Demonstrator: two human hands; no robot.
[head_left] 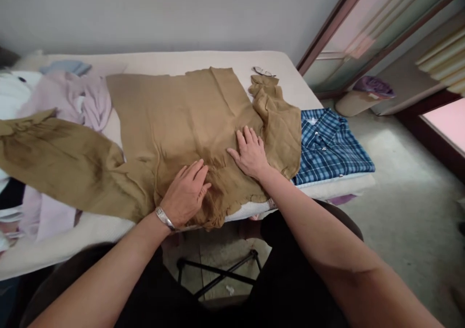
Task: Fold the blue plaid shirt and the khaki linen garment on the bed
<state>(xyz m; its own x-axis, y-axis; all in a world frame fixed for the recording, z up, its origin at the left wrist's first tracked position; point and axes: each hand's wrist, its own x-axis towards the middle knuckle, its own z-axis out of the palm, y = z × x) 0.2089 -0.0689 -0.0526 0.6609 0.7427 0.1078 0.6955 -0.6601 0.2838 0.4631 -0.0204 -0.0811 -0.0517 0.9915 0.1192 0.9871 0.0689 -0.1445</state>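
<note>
A tan long-sleeved garment lies spread flat across a white padded table. One sleeve stretches out to the left, the other is bunched at the right. My left hand, with a metal bracelet at the wrist, rests palm down on the garment near the table's front edge. My right hand lies flat on the cloth a little farther right, fingers spread. Neither hand grips anything.
A folded blue plaid shirt sits at the table's right end. Lilac and white clothes are heaped at the left. Glasses lie near the far edge. A bin with a purple liner stands on the floor by sliding doors.
</note>
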